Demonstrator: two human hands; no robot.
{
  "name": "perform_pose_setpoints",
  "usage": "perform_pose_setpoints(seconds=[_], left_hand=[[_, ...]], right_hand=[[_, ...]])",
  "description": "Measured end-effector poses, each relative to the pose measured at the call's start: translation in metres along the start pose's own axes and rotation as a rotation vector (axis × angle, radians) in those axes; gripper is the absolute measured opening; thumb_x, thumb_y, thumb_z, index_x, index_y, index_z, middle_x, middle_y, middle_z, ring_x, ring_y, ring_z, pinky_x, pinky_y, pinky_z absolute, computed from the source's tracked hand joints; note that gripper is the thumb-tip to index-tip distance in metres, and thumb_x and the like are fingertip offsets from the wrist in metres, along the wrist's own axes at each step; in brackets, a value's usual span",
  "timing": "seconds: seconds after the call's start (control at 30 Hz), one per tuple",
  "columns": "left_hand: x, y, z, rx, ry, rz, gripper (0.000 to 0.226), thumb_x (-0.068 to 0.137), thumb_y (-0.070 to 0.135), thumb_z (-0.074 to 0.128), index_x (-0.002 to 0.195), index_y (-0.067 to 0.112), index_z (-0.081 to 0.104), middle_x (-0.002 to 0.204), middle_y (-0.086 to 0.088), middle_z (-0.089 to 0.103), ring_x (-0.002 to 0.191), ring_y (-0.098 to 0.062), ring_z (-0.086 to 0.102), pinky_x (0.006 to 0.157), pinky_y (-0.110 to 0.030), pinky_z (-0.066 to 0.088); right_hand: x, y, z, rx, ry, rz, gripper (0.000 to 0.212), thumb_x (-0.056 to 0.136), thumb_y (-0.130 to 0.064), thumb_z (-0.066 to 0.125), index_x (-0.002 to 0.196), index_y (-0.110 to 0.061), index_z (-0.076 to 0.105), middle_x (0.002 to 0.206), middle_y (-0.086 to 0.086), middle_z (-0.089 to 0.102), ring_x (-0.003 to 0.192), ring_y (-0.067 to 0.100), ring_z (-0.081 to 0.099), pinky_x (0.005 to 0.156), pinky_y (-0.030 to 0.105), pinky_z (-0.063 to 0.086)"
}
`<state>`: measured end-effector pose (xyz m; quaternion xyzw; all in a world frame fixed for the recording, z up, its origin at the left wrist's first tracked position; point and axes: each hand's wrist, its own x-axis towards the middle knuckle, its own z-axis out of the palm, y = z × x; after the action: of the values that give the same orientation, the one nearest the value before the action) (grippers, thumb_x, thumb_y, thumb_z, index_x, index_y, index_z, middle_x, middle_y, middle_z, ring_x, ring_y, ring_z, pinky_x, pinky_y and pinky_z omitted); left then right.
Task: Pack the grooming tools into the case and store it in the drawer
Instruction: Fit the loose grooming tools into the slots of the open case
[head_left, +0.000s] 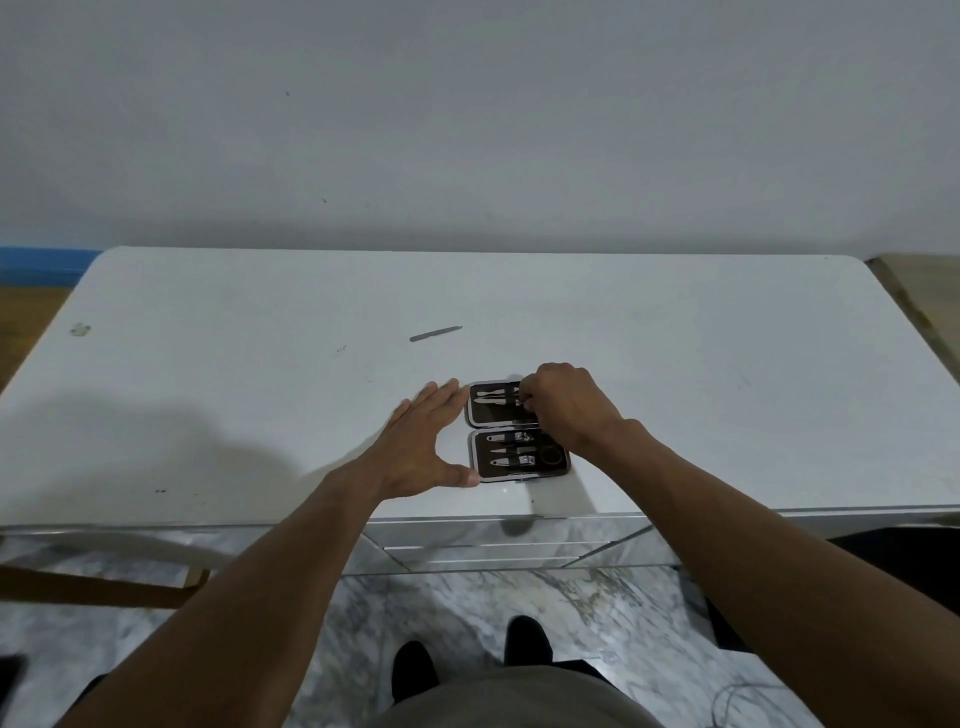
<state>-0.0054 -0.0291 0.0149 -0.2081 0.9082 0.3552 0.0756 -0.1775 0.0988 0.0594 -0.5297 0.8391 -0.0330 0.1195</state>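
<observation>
We are facing one drawer front (493, 540). On the table (208, 415), one open case (483, 470) is lying. Our left hand (423, 447) is bracing its left side, fingers straight. Three strapped tools (506, 449) are sitting in the near half. Our right hand (566, 405) is covering the far half, pinching a tool (496, 400). One file (435, 334) is lying beyond, well apart.

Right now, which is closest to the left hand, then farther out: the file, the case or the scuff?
1. Case, touching the left hand, on its right.
2. File, beyond it, toward the wall.
3. Scuff, far left of the table.
</observation>
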Motion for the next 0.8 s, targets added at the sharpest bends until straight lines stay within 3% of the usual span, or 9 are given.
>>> perform_pose_setpoints(seconds=[0.2,0.8], left_hand=[[0.001,0.003,0.003,0.037,0.019,-0.013,0.107,0.072,0.064,0.067,0.151,0.031,0.002,0.16,0.012,-0.004,0.146,-0.006,-0.012,0.117,-0.034,-0.006],[0.0,0.003,0.003,0.045,0.013,-0.017,0.106,0.073,0.063,0.066,0.151,0.032,0.001,0.16,0.012,-0.005,0.146,-0.007,-0.013,0.119,-0.035,-0.006]], right_hand=[[-0.002,0.0,-0.004,0.017,0.001,-0.023,0.028,0.09,-0.001,0.048,0.109,-0.011,0.066,0.105,0.016,0.063,0.095,0.036,0.061,0.078,0.037,0.047],[0.009,-0.001,-0.005,-0.008,-0.057,-0.005,0.024,0.086,0.0,0.049,0.1,-0.005,0.069,0.1,0.016,0.066,0.09,0.034,0.062,0.074,0.035,0.048]])
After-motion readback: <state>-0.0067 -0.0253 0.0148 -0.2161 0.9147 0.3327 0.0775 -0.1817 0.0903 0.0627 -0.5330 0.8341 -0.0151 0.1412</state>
